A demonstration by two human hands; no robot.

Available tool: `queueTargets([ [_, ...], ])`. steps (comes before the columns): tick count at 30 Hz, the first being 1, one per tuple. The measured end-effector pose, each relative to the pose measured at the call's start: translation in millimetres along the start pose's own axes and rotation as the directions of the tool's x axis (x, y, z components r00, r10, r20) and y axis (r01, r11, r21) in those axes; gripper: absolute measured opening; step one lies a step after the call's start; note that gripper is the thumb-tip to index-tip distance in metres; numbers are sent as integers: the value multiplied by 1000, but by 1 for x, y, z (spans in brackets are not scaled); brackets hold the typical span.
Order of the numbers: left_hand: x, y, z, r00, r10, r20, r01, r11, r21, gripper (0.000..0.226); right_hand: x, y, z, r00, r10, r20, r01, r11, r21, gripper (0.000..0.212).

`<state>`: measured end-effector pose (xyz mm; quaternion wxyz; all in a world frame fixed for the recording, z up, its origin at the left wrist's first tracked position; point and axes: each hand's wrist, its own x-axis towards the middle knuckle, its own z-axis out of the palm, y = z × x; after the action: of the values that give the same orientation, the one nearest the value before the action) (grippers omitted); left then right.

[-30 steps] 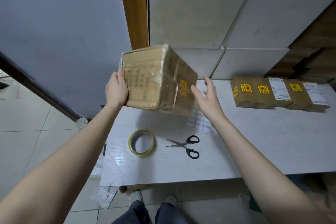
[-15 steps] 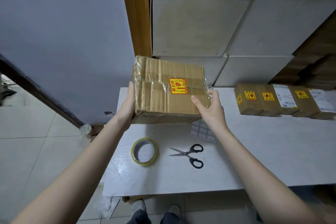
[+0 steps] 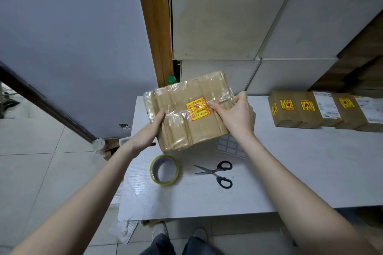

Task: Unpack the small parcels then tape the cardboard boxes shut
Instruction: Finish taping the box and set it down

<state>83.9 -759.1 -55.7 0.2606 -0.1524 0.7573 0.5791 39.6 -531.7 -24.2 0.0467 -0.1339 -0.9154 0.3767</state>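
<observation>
A brown cardboard parcel [image 3: 182,122] wrapped in clear tape, with a yellow and red sticker on top, is held tilted just above the far left of the white table [image 3: 290,172]. My left hand [image 3: 148,130] grips its left side. My right hand [image 3: 234,116] grips its right edge, thumb by the sticker. A roll of yellowish tape [image 3: 164,170] lies flat in front of the parcel. Black-handled scissors [image 3: 216,173] lie to the right of the roll.
A row of small brown parcels [image 3: 323,109] with yellow stickers and white labels stands at the table's far right. A sheet of grey labels [image 3: 231,148] lies under the held parcel. Large white boxes [image 3: 228,27] are stacked behind the table. A green bottle cap [image 3: 171,79] shows behind the parcel.
The parcel has been turned so its stickered face points up, and lowered toward the table. My right hand, open and off it a second ago, now grips its right edge.
</observation>
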Motion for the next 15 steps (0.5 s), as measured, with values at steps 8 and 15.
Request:
queueTargets([
  [8, 15, -9, 5, 961, -66, -270, 35, 993, -116, 53, -11, -7, 3, 972, -196, -130, 190, 980, -61, 32],
  [15, 18, 17, 13, 944, -37, -329, -30, 980, -197, 69, -22, -15, 2, 766, -617, -180, 572, 783, -245, 34],
])
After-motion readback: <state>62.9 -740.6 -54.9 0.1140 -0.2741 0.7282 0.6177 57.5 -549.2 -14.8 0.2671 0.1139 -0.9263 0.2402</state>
